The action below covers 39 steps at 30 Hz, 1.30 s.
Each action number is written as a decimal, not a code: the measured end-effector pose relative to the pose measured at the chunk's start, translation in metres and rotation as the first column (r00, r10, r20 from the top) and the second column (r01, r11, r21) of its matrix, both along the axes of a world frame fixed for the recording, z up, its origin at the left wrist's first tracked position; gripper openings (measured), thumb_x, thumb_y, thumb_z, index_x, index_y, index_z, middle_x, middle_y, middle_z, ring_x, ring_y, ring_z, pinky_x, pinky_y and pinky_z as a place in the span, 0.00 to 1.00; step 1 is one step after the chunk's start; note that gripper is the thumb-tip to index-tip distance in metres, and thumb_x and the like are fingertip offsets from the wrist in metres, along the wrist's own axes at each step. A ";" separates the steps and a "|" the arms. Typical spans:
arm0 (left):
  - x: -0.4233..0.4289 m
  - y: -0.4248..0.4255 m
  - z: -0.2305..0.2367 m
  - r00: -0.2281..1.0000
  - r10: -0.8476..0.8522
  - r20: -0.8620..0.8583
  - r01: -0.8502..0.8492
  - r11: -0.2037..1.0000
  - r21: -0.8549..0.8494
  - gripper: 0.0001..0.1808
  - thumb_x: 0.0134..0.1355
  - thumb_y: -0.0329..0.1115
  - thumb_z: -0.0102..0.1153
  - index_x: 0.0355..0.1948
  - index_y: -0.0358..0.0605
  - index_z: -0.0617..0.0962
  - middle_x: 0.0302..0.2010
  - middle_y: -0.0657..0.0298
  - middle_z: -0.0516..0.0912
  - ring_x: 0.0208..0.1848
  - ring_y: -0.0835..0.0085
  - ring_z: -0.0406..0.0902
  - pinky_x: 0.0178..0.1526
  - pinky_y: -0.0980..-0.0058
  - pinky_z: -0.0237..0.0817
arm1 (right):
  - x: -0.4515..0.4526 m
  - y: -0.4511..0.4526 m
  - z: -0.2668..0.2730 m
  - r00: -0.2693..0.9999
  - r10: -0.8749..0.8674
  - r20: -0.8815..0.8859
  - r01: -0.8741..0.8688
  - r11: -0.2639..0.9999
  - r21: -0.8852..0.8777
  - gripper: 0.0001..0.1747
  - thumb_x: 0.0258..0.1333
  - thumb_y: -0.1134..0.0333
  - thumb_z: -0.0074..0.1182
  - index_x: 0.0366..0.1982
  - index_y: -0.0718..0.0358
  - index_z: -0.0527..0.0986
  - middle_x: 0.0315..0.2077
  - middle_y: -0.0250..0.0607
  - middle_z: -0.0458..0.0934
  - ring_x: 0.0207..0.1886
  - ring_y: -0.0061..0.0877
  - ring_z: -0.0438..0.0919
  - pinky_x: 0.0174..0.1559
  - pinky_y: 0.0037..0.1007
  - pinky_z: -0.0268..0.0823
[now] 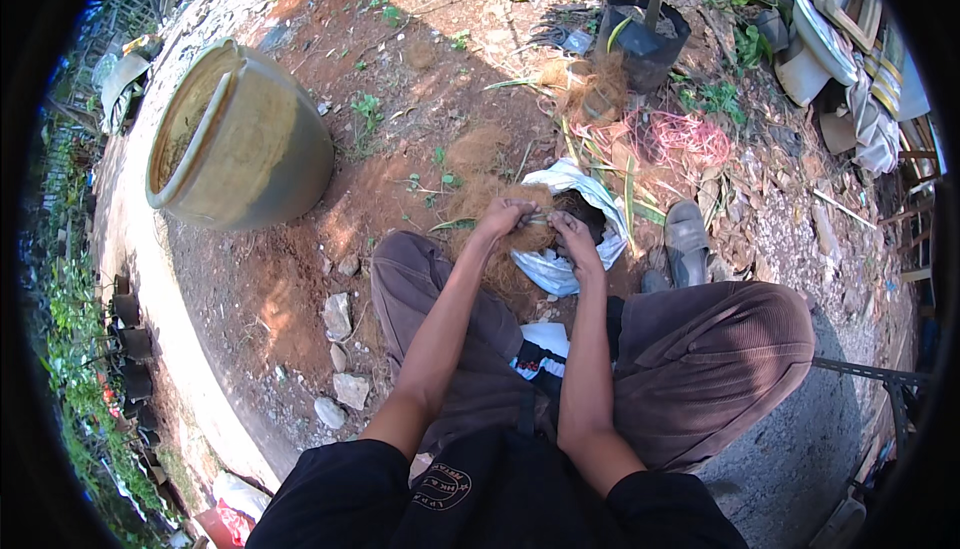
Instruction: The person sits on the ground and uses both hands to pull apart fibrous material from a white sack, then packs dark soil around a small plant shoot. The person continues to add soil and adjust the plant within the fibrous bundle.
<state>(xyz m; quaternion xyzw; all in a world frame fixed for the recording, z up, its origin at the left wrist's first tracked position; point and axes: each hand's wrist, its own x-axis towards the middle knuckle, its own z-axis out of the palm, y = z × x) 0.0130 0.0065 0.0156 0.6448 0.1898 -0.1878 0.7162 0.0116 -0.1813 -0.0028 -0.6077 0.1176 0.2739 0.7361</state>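
My left hand (508,217) and my right hand (574,237) meet in front of my knees, fingers pinched around a clump of brown coconut fibre (534,240). A small pale piece shows between the fingertips, too small to make out. Just beyond and beneath my right hand an open white woven sack (547,273) stands with its rim rolled outward. Something dark (589,207) is inside it, partly covered by the hand and fibre. More loose fibre (480,150) lies on the soil past my left hand.
A large glazed pot (259,144) leans at the left. Pink plastic twine (686,136) and cut snake-plant leaves (628,189) lie beyond the sack, near a black planter bag (646,53). Stones (337,316) dot the soil by my left knee. A sandal (685,243) is at the right.
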 end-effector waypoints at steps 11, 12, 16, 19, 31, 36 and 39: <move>0.002 0.000 -0.008 0.998 -0.016 0.057 0.016 1.000 -0.009 0.11 0.69 0.37 0.59 0.39 0.41 0.86 0.22 0.74 0.78 0.22 0.86 0.67 0.27 0.82 0.56 | -0.011 0.028 -0.007 0.945 -0.193 0.265 0.184 0.981 0.060 0.12 0.62 0.72 0.62 0.45 0.71 0.81 0.45 0.38 0.85 0.48 0.19 0.79 0.56 0.23 0.68; 0.002 0.000 -0.008 0.999 -0.017 0.044 0.017 1.000 0.006 0.11 0.70 0.37 0.58 0.39 0.40 0.86 0.22 0.74 0.78 0.22 0.85 0.67 0.27 0.82 0.57 | -0.011 0.029 -0.008 0.930 -0.193 0.312 0.186 0.981 0.052 0.13 0.62 0.72 0.62 0.45 0.72 0.81 0.44 0.39 0.85 0.47 0.19 0.80 0.55 0.23 0.69; 0.001 -0.002 -0.006 0.997 0.003 0.083 0.003 0.997 -0.074 0.11 0.70 0.36 0.57 0.39 0.40 0.85 0.23 0.74 0.77 0.24 0.85 0.68 0.28 0.82 0.57 | -0.011 0.030 -0.010 0.871 -0.209 0.444 0.256 0.966 -0.047 0.12 0.60 0.71 0.62 0.44 0.72 0.82 0.41 0.42 0.86 0.43 0.22 0.83 0.52 0.25 0.71; -0.003 -0.002 -0.001 0.997 -0.012 0.073 0.016 0.998 -0.055 0.11 0.70 0.36 0.56 0.39 0.40 0.84 0.24 0.73 0.76 0.25 0.85 0.68 0.29 0.82 0.57 | -0.011 0.032 -0.005 0.812 -0.122 0.571 0.312 0.918 -0.247 0.12 0.57 0.70 0.64 0.42 0.69 0.84 0.38 0.44 0.87 0.42 0.27 0.85 0.49 0.27 0.73; -0.006 -0.004 0.007 0.940 -0.220 0.260 0.092 0.899 0.429 0.13 0.66 0.39 0.60 0.42 0.37 0.84 0.33 0.59 0.87 0.33 0.73 0.80 0.40 0.70 0.70 | -0.021 0.040 0.017 0.668 0.016 0.744 0.494 0.738 -0.460 0.09 0.56 0.70 0.63 0.37 0.66 0.83 0.36 0.49 0.85 0.39 0.44 0.84 0.44 0.36 0.74; -0.008 -0.007 0.017 0.922 -0.257 0.288 0.023 0.781 0.624 0.10 0.59 0.34 0.65 0.40 0.42 0.87 0.31 0.58 0.88 0.32 0.74 0.84 0.38 0.73 0.72 | -0.019 0.043 0.003 0.715 -0.086 0.694 0.494 0.764 -0.415 0.09 0.55 0.70 0.63 0.37 0.67 0.83 0.36 0.49 0.86 0.40 0.41 0.85 0.45 0.36 0.74; -0.013 -0.014 0.021 0.920 -0.193 0.340 -0.066 0.782 0.620 0.10 0.57 0.31 0.66 0.40 0.43 0.87 0.29 0.60 0.88 0.30 0.71 0.84 0.36 0.72 0.73 | -0.017 0.043 -0.006 0.725 -0.127 0.677 0.485 0.792 -0.371 0.09 0.55 0.71 0.63 0.37 0.68 0.83 0.36 0.49 0.86 0.40 0.39 0.85 0.45 0.35 0.74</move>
